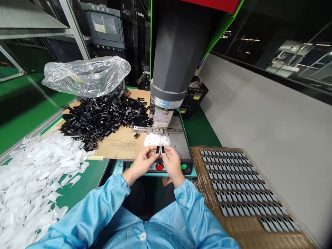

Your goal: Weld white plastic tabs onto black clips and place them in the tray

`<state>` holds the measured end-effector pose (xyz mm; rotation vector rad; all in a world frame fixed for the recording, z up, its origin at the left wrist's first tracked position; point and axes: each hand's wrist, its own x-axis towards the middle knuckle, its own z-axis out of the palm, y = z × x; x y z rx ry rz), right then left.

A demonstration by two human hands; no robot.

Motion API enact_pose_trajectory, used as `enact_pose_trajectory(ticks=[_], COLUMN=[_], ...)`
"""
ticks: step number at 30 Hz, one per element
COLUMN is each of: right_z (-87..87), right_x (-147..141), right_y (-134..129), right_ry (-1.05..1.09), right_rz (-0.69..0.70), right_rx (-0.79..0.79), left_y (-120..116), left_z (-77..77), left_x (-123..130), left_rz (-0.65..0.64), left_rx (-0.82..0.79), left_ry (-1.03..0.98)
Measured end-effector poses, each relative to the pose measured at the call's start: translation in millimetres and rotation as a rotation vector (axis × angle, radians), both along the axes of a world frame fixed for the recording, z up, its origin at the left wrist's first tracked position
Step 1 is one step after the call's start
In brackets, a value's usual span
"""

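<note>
My left hand pinches a small black part at the front of the machine base. Beside it, my right hand grips another small black part; the two parts are upright and close together. White material lies just beyond my fingertips, below the machine head and its metal fixture. A red button sits between my wrists, with a green button to the right. Whether the parts touch is too small to tell.
Black clip-like parts are heaped on cardboard at the left, beneath a clear plastic bag. White pieces cover the near left. At right, a brown tray holds rows of grey-and-black parts. Grey crates stand behind.
</note>
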<state>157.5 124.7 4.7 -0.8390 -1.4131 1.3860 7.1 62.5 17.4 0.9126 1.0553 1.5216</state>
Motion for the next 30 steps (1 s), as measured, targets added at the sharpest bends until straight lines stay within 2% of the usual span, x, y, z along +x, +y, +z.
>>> enact_pose_trajectory(ticks=[3, 8, 19, 22, 27, 30], right_z=[0.5, 1.5, 4.7, 8.8, 17.7, 20.2], right_x=[7.3, 17.6, 24.9, 28.0, 35.0, 35.5], right_y=[-32.6, -55.3, -70.2, -74.1, -80.2, -82.7], right_ry=[0.009, -0.003, 0.003, 0.068, 0.149, 0.212], right_rz=[-0.025, -0.051, -0.083, -0.092, -0.116, -0.078], right_rx=[-0.001, -0.005, -0.038, -0.098, -0.182, -0.240], left_y=[-25.3, -44.2, -52.3, -53.6, -54.8, -55.0], left_z=[-5.8, -14.5, -12.2, -9.8, -3.8, -3.0], left_x=[13.0, 22.7, 25.9, 23.3, 16.0, 13.6], left_rz=[0.015, 0.003, -0.012, -0.034, -0.179, -0.209], left_rx=[0.003, -0.034, -0.051, -0.092, -0.193, -0.216], left_ry=[-0.036, -0.060, -0.050, -0.146, -0.434, -0.477])
